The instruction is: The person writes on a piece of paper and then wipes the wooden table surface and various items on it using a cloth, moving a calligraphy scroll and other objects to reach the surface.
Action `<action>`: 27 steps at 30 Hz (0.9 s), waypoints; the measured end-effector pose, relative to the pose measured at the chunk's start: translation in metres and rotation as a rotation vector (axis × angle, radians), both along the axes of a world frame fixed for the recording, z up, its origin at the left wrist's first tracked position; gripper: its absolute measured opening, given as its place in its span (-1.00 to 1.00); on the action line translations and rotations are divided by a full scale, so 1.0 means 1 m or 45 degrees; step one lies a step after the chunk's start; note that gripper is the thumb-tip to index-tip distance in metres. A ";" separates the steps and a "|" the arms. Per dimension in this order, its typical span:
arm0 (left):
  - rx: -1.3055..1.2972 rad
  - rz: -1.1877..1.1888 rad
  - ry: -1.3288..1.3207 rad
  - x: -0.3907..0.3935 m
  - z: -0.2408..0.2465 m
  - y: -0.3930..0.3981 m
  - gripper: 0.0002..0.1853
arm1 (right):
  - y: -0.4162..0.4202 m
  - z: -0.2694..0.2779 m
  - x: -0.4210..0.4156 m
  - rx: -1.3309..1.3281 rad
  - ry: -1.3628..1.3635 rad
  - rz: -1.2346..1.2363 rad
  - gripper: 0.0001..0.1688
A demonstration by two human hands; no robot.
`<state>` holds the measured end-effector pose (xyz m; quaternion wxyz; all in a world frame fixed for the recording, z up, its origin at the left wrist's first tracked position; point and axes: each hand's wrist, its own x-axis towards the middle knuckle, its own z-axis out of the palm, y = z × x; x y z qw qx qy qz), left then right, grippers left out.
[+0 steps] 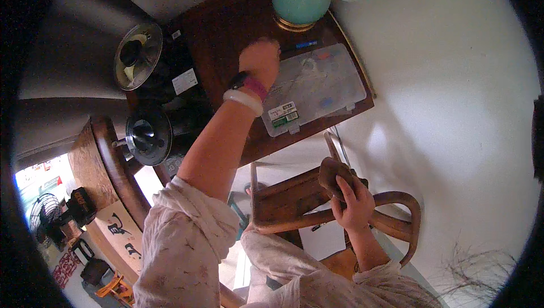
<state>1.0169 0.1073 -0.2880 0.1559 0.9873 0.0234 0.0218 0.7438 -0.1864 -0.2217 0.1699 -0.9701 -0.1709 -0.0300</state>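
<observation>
My left hand [260, 61] reaches over a dark wooden table [225, 40], just beside a clear plastic compartment box [314, 91]. Its fingers are curled and mostly out of sight, so whatever lies under them is hidden. A white bangle, a purple band and a dark watch circle that wrist. The box lies flat with its lid down, and bears a printed label. In my right hand [355, 204] is a brown, cloth-like item [331, 176], held above a wooden chair [293, 227]. A small blue item [306, 44] lies beyond the box's far edge.
A teal globe [301, 2] on a gold base stands at the table's back. Left of the table are a glass-lidded pot [138, 57] and a second round lid [148, 134]. A white wall [446, 95] borders the right. White paper [323, 238] with a pen lies below the chair's arm.
</observation>
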 end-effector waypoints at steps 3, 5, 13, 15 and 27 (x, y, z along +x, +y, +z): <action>0.033 0.025 0.058 -0.021 0.008 0.004 -0.81 | -0.002 -0.002 0.000 -0.013 -0.020 -0.003 -0.37; 0.067 0.033 0.048 -0.039 0.014 0.008 -0.67 | -0.001 -0.001 0.000 -0.004 -0.035 0.009 -0.38; -0.024 -0.418 -0.056 -0.154 0.048 -0.023 -0.17 | 0.002 -0.002 -0.005 -0.076 -0.028 -0.037 -0.37; 0.041 -0.302 0.028 -0.164 0.027 -0.024 -0.13 | 0.006 0.002 -0.003 -0.042 -0.015 -0.050 -0.38; -0.525 0.001 -0.178 -0.211 0.023 -0.017 -0.11 | 0.010 -0.001 -0.012 -0.020 -0.101 -0.059 -0.43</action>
